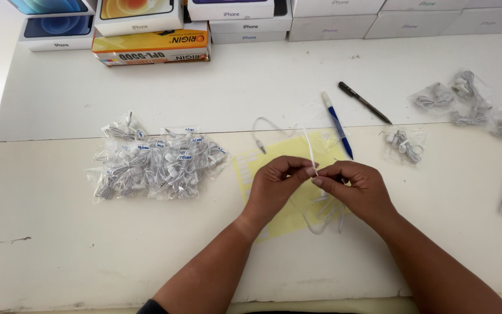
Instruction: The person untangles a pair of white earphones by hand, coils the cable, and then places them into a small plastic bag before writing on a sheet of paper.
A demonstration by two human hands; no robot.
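1. Far left of white table (pixel 59 232): heap of bagged earphones (pixel 158 166), small clear sleeves piled loosely, well apart from both hands. Untouched.
2. Centre, on yellow paper sheet (pixel 251 168): left hand (pixel 277 183) curled, thumb and forefinger pinched narrow on white earphone cable (pixel 309 148). Remaining fingers folded in.
3. Just beside, fingertips nearly meeting: right hand (pixel 358 189), likewise pinched narrow on same cable; exact contact point partly hidden behind knuckles.
4. Cable location: one run rising from pinch toward table's back, looping left to jack plug (pixel 261 148) lying on table; loose coils bunched under right palm on yellow sheet. Earbuds not clearly seen.
5. Handling judgement: very light, limp, thin, prone to tangling and kinking; smooth sheath likely slippery under a light pinch. Fragile at plug and bud joints, so best taken on plain cord run, short of those joints, without sharp bends or tugging.
6. Right of hands: blue pen (pixel 338 125) and black pen (pixel 364 103) lying slanted, apart from cable.
7. Far right: single bagged earphone set (pixel 405 145) near, further scattered bags (pixel 472 102) beyond.
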